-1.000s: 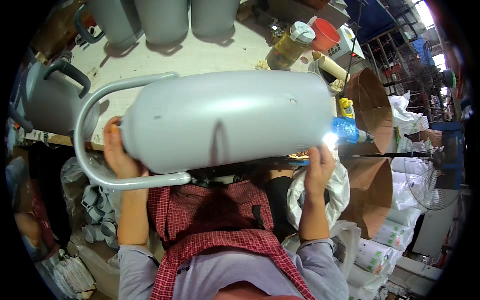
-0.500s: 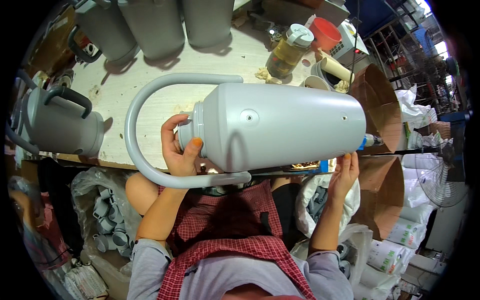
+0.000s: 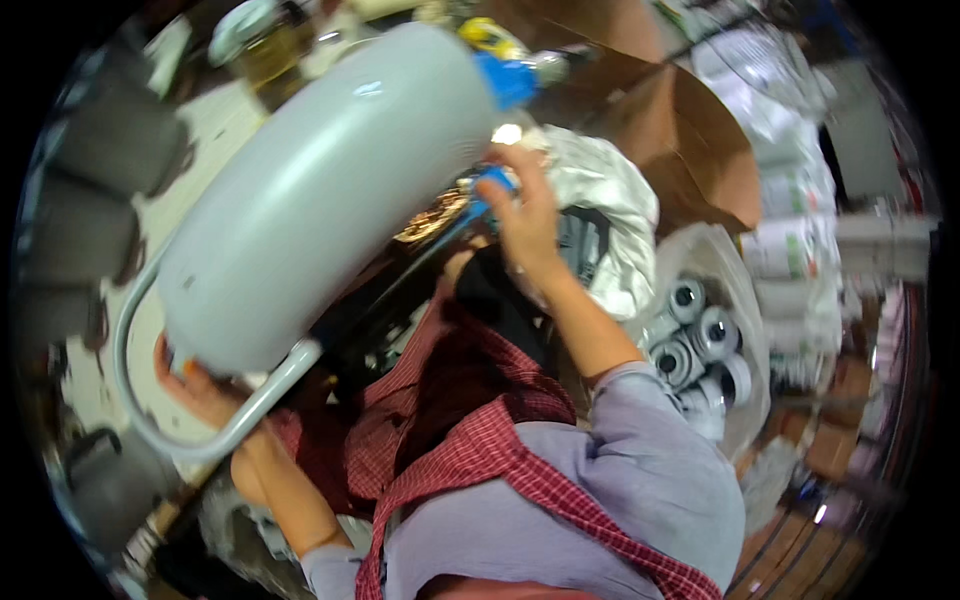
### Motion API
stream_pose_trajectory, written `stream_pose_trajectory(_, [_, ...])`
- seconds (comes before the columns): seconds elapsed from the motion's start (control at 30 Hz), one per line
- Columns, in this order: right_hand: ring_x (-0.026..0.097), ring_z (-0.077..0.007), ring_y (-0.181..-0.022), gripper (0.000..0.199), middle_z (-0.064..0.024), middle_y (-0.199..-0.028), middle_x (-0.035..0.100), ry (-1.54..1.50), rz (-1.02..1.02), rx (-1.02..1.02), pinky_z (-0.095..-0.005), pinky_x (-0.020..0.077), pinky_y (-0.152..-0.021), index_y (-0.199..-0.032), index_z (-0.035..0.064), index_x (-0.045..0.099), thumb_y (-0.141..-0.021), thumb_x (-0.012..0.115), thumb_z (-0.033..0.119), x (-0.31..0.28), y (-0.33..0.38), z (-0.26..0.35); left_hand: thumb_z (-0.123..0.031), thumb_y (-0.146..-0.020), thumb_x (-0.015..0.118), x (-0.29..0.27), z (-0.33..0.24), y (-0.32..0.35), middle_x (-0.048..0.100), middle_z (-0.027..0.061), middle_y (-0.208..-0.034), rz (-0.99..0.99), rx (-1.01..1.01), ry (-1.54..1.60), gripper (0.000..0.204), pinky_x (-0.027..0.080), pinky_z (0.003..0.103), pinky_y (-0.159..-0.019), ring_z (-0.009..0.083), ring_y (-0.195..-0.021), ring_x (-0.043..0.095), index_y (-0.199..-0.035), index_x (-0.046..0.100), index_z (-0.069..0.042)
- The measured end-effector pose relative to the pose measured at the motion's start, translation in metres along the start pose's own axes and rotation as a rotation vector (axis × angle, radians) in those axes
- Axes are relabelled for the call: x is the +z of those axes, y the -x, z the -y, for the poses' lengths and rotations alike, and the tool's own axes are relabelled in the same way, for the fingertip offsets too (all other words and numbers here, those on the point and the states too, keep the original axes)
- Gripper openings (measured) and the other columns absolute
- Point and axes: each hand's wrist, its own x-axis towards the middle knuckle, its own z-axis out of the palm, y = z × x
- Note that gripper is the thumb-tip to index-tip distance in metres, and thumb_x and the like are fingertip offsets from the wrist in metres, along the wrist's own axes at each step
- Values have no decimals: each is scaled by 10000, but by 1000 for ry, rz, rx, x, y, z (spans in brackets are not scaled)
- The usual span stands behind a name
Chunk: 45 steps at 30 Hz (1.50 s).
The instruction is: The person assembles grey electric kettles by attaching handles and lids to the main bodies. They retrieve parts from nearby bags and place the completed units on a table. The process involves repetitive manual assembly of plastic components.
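A large grey vacuum jug [image 3: 320,200] lies tilted across the bench edge, its base toward the far right. My left hand [image 3: 205,395] grips it at the near-left end, fingers curled round the neck, which is mostly hidden. A looped grey handle [image 3: 225,435] arches round that end and over my left wrist. Off the jug's lower side, my right hand [image 3: 532,215] is open, thumb and fingers apart. Behind its fingers shows the blue edge of a tray [image 3: 470,212] with small coppery pieces [image 3: 432,218]. Beyond the jug's base is a blurred blue tool [image 3: 508,80].
Several grey jugs [image 3: 110,130] stand at the left. A lidded jar [image 3: 268,62] is at the bench's back. To the right are a white sack [image 3: 595,175], an open cardboard box [image 3: 695,140] and a clear bag of grey parts [image 3: 745,415].
My view has swung right. The jug now appears slanted, its base higher. My right hand has left the jug's base and opened beside the tray; my left hand keeps the neck.
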Motion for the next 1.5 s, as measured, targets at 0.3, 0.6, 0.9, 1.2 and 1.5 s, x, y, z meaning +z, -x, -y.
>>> stream_pose_trajectory(0.3, [634,-393,-927,349,-232,-956,664,797,163,679,-428,500,-822,-965,-31,646,-820,647,286,-104,102,-268,-307,-940,534,-1,-1,-9,553,171,-1172,-31,41,-114,459,454,355,-951,238,-1083,559,-1287,418,-31])
stream_pose_trajectory(0.6, [648,-338,-866,436,-233,-884,646,383,64,996,-389,507,-765,-987,-83,533,-682,679,193,-144,114,-250,-315,-950,529,4,-7,-7,544,157,-1182,-7,55,-111,462,446,346,-955,227,-1085,553,-1290,410,-26])
stream_pose_trajectory(0.9, [640,-228,-784,531,-156,-978,626,269,-140,377,-323,498,-723,-1239,46,510,-743,702,33,-167,125,-92,-340,-956,522,4,-4,-8,549,135,-1139,-4,24,-101,473,476,319,-891,195,-1020,569,-1301,414,-34])
stream_pose_trajectory(1.2, [638,-252,-738,318,-108,-820,632,247,66,-223,-295,498,-661,-925,30,641,-644,601,-113,-131,20,-6,-331,-920,597,-2,8,-12,560,148,-1159,55,49,28,510,462,323,-921,211,-1058,565,-1293,409,-39])
stream_pose_trajectory(1.5, [642,-227,-739,325,-95,-835,645,249,139,-312,-286,495,-644,-907,31,642,-615,585,-98,-117,-10,48,-302,-917,611,-2,8,-8,492,142,-1244,87,11,91,508,455,344,-949,226,-1103,538,-1304,400,-49])
